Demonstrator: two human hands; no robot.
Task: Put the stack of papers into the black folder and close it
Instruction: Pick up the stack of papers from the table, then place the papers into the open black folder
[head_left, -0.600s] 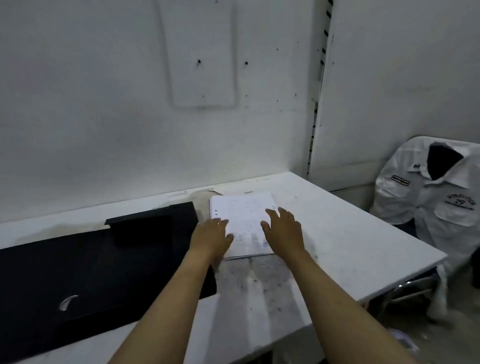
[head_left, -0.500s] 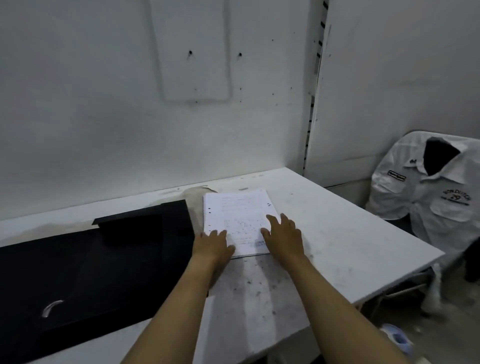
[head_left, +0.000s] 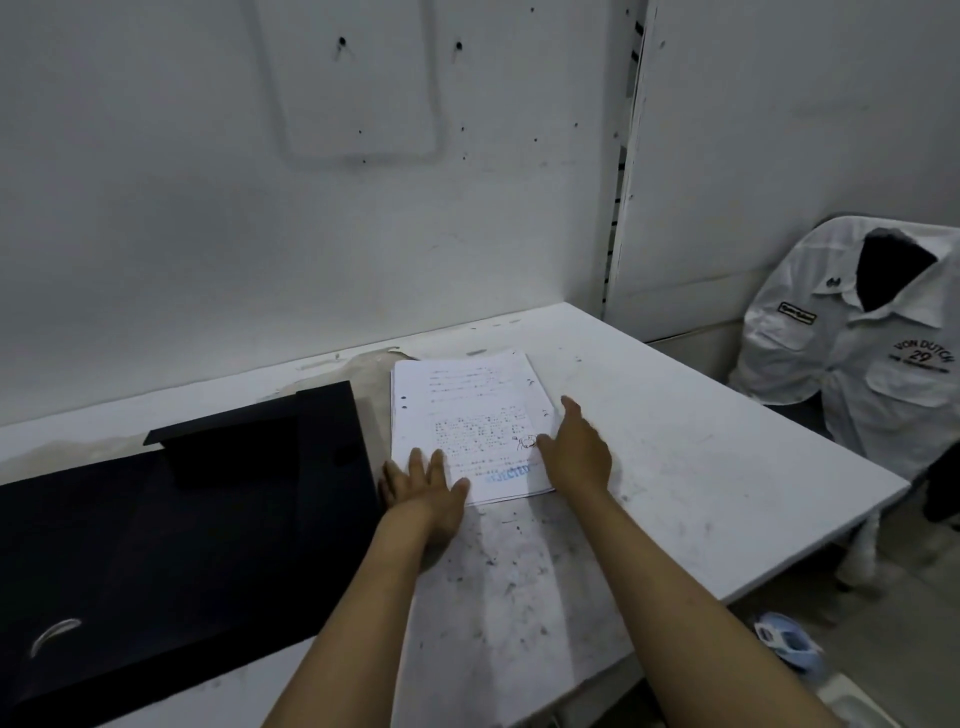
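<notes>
A stack of white printed papers (head_left: 467, 415) with punch holes and a blue stamp lies flat on the white table (head_left: 675, 467). The black folder (head_left: 182, 530) lies open to its left, a black flap raised at its far edge. My left hand (head_left: 426, 493) rests flat on the stack's near left corner, beside the folder's right edge. My right hand (head_left: 576, 452) lies flat along the stack's right edge, fingers spread and pointing away from me. Neither hand has lifted the papers.
A white wall stands close behind the table. A chair with a white shirt (head_left: 872, 338) draped over it stands to the right, past the table's corner. A small blue and white object (head_left: 784, 639) lies on the floor below.
Both hands slid back toward me from the middle of the stack to its near corner and right edge. The view tilted down a little.
</notes>
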